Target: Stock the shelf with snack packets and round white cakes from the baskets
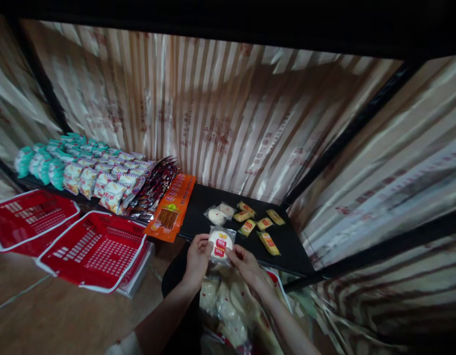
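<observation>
Between my two hands is a round white pastry in a clear wrapper (221,244) with a red and yellow label facing me. My left hand (198,257) pinches its left edge. On the other side, my right hand (246,264) grips the lower right edge. Just beyond, two similar wrapped white pastries (216,216) lie on the black shelf (198,199). Several small yellow packets (249,227) are scattered to their right. Below my hands, more wrapped pale pastries (228,305) sit in a bag or container whose shape is partly hidden by my forearms.
An orange snack pouch (172,209) lies on the shelf, left of the pastries. Beyond it stand dark packets (157,185), white snack bags (113,192) and teal bags (50,167) in rows. Red baskets (96,249) are at the lower left. Black posts (351,133) frame the shelf.
</observation>
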`<state>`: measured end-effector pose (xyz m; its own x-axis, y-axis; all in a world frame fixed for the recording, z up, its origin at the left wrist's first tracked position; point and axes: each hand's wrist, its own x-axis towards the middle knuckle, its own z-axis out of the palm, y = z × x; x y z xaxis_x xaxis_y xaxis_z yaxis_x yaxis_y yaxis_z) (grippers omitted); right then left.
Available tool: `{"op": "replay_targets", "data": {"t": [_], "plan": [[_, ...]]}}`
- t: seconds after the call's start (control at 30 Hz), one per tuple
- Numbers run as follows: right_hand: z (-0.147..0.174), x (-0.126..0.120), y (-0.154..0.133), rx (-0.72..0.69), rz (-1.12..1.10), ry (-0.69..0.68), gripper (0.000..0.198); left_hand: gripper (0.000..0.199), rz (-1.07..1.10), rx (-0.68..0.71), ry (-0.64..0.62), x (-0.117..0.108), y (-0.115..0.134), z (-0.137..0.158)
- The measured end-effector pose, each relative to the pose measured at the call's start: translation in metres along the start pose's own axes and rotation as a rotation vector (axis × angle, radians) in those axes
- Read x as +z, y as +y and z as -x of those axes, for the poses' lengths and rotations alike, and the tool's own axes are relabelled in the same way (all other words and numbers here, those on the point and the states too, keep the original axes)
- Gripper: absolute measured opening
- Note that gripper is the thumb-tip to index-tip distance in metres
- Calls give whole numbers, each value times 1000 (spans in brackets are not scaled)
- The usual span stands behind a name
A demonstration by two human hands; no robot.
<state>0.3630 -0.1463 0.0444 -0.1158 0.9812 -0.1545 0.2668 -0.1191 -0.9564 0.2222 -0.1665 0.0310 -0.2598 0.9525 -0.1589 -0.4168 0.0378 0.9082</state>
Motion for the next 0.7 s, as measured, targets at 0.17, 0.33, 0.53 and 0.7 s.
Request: {"op": "replay_targets", "data": {"t": [0.17,0.33,0.53,0.7], "plan": [[-41,-19,-3,-16,114,23,40,25,-188,80,-14,17,-3,-41],[-82,-29,-11,-7,118,61,36,32,-321,142,105,36,-17,-77],[-141,-33,-25,5,59,64,26,41,-396,197,131,63,-16,-119],[-208,-18,-20,-8,82,95,18,45,-607,174,210,70,-8,-176]]}}
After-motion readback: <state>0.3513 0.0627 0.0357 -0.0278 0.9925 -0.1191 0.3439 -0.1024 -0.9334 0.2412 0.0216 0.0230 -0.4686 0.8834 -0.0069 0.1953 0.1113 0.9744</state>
